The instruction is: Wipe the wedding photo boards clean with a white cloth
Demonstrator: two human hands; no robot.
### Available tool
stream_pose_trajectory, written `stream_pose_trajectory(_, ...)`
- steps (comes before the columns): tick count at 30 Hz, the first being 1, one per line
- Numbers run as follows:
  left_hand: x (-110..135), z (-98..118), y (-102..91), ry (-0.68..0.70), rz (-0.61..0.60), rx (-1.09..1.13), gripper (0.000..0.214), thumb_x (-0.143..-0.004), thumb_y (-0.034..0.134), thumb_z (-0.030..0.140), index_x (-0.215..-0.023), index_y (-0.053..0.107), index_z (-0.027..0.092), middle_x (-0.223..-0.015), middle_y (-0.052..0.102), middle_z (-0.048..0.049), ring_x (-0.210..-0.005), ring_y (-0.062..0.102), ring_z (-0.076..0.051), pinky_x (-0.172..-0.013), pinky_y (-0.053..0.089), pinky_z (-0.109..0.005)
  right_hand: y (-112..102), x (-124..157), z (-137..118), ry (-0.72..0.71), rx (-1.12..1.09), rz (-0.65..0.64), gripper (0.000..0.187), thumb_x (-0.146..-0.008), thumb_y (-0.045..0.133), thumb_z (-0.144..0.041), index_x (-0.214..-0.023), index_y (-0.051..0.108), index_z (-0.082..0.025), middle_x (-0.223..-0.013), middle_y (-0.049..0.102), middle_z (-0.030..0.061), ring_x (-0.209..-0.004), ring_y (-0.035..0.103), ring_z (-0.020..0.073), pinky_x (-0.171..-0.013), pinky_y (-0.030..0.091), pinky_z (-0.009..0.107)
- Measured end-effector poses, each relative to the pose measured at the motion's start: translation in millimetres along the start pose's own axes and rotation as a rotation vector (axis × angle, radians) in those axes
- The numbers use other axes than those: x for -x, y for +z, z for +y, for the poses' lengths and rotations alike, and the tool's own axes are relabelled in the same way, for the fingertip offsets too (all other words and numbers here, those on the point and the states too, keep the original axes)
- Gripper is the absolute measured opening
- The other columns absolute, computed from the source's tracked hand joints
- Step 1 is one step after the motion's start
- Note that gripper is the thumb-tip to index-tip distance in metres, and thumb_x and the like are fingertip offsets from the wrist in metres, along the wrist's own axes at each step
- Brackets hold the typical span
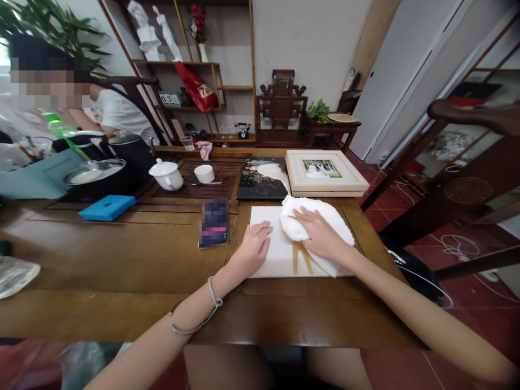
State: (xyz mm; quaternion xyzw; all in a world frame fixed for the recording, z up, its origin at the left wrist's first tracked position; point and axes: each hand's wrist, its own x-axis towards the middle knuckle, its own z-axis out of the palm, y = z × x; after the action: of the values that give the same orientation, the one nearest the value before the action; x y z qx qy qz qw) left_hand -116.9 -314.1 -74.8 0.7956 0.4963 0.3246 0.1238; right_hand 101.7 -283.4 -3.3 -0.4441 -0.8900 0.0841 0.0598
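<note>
A white board or canvas (272, 265) lies flat near the table's right end, with two yellow-brown strips (296, 259) showing on its lower part. My left hand (255, 248) rests flat on the board's left side, fingers stretched out and holding nothing. Over the board's right part lies a white fluffy cloth (335, 221), bunched at its left end. On top of this cloth my right hand (320, 233) presses down with spread fingers; the cloth and this hand hide much of the board.
Behind the board are a dark photo panel (262, 181) and a pale framed picture (345, 181). A phone (214, 223), blue block (108, 207), white lidded cup (166, 174), small white cup (204, 173) and black pot (95, 176) stand leftward. A person (122, 111) sits across the table.
</note>
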Motion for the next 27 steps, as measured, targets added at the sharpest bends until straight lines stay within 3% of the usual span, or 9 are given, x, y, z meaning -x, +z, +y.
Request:
stream_pose_trajectory(4, -0.1, -1.7, 0.5, 0.022, 0.014, -0.015, 0.031, -0.090, 0.046, 0.014, -0.117, 0.060, 0.015, -0.129, 0.061, -0.0166, -0.126, 0.053, -0.029, -0.108, 0.035, -0.059, 0.2, 24.5, -21.9, -0.145, 0.113, -0.130, 0.081, -0.061, 0.051, -0.001, -0.142, 0.042, -0.005, -0.155, 0.029, 0.0187, -0.145, 0.009, 0.0369, -0.115, 0.012, 0.061)
stream_pose_trajectory(10, -1.0, 0.9, 0.2, 0.015, 0.016, -0.003, 0.032, -0.090, 0.044, 0.012, -0.117, 0.060, 0.014, -0.128, 0.061, -0.0167, -0.126, 0.052, -0.028, -0.109, 0.036, -0.057, -19.1, 78.6, -40.4, -0.315, 0.004, -0.243, 0.083, -0.059, 0.050, -0.001, -0.141, 0.045, -0.011, -0.153, 0.036, 0.0143, -0.146, 0.011, 0.0298, -0.118, 0.014, 0.053)
stream_pose_trajectory(13, -1.0, 1.0, -0.2, 0.012, 0.005, 0.002, 0.032, -0.089, 0.044, 0.013, -0.117, 0.060, 0.015, -0.129, 0.060, -0.0168, -0.127, 0.052, -0.029, -0.109, 0.036, -0.058, -24.5, 69.5, -29.0, -0.292, -0.012, -0.236, 0.083, -0.057, 0.048, 0.001, -0.139, 0.049, -0.014, -0.150, 0.042, 0.0100, -0.146, 0.017, 0.0265, -0.119, 0.014, 0.050)
stream_pose_trajectory(19, -0.8, 1.3, -1.5, -0.016, 0.031, 0.041, 0.036, -0.088, 0.046, 0.014, -0.122, 0.057, 0.015, -0.128, 0.061, -0.0171, -0.125, 0.053, -0.029, -0.108, 0.036, -0.057, -6.0, 4.9, -1.1, -0.085, 0.106, -0.039, 0.075, -0.066, 0.047, 0.000, -0.141, 0.046, -0.012, -0.151, 0.040, 0.0113, -0.144, 0.023, 0.0309, -0.115, 0.024, 0.052)
stream_pose_trajectory(23, -2.2, 4.6, -6.6, -0.057, 0.039, 0.094, 0.037, -0.088, 0.048, 0.017, -0.125, 0.054, 0.015, -0.127, 0.062, -0.0167, -0.122, 0.056, -0.029, -0.107, 0.039, -0.054, 10.1, -7.7, -19.5, -0.050, 0.228, -0.007, 0.075, -0.067, 0.052, -0.003, -0.141, 0.043, -0.004, -0.152, 0.035, 0.0184, -0.142, 0.019, 0.0405, -0.114, 0.020, 0.057)
stream_pose_trajectory(27, -4.2, 9.5, -13.5, -0.081, 0.075, 0.142, 0.035, -0.091, 0.042, 0.018, -0.124, 0.053, 0.012, -0.126, 0.062, -0.0171, -0.120, 0.057, -0.027, -0.105, 0.042, -0.049, 15.7, 20.5, -55.5, -0.193, 0.216, -0.058, 0.075, -0.068, 0.054, -0.006, -0.141, 0.041, 0.003, -0.151, 0.035, 0.0228, -0.142, 0.015, 0.0437, -0.116, 0.014, 0.056)
